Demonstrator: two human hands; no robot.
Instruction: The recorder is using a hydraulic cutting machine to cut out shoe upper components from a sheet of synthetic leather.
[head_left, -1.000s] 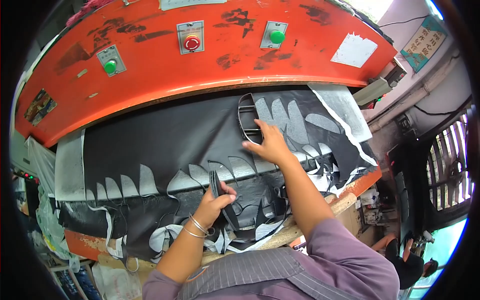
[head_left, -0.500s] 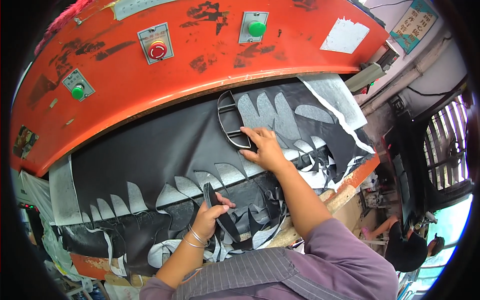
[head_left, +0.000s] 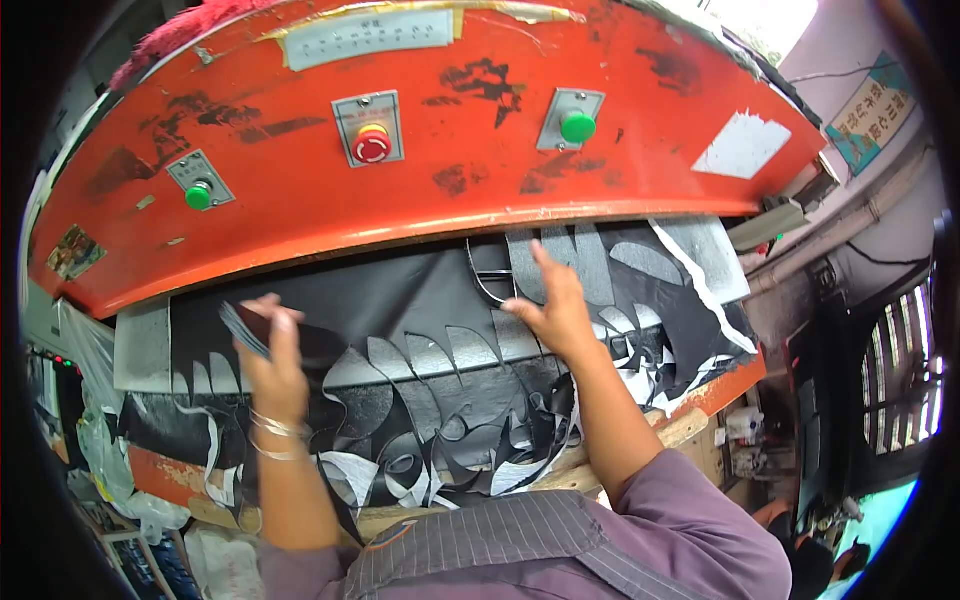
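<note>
My left hand (head_left: 275, 350) is raised over the left part of the dark sheet (head_left: 400, 295), closed on a thin stack of cut leather-like pieces (head_left: 246, 330). The stack shows dark and grey edges. My right hand (head_left: 560, 308) has its fingers apart, beside a curved metal cutting die (head_left: 491, 274) that lies on the sheet. My right thumb tip is close to the die's near end; whether it touches I cannot tell. The die's far end is hidden under the press beam. Right of it, the sheet has long cut-out gaps showing a grey surface.
An orange press front (head_left: 450, 190) spans the far side, with two green buttons (head_left: 578, 127) and a red stop button (head_left: 371, 145). Dark and white offcuts (head_left: 500, 430) hang along the near edge. A wooden rail (head_left: 680, 430) runs there. Another person is partly visible at the lower right.
My left hand has moved left and away from me with the stack. My right fingers have lifted off the die and spread. The view has tilted up, so the press sits lower in it.
</note>
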